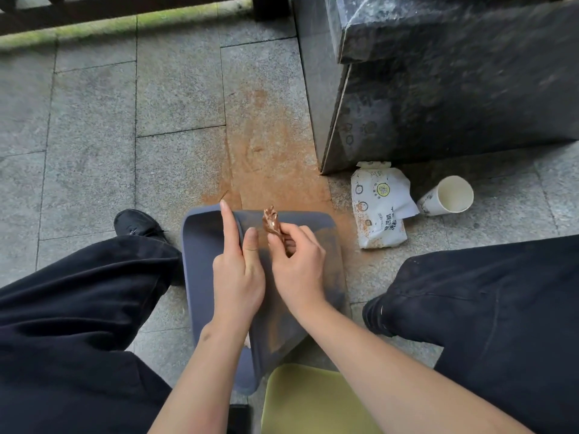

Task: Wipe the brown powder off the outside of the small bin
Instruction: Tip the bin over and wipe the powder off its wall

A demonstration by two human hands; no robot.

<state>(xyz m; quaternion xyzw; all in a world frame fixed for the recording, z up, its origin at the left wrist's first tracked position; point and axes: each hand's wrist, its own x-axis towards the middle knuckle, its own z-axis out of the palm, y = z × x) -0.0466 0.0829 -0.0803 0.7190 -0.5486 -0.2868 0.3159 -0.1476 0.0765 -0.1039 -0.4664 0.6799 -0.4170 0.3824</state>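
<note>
Your left hand [238,270] grips the small bin [313,245] rim; your right hand [297,264] pinches a powder-stained wipe [272,221] against its dusty side.

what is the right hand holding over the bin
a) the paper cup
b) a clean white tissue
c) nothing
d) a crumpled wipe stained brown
d: the right hand pinches a crumpled wipe stained brown, above the powder-dusted side of the small bin; the paper cup lies on the floor apart.
</note>
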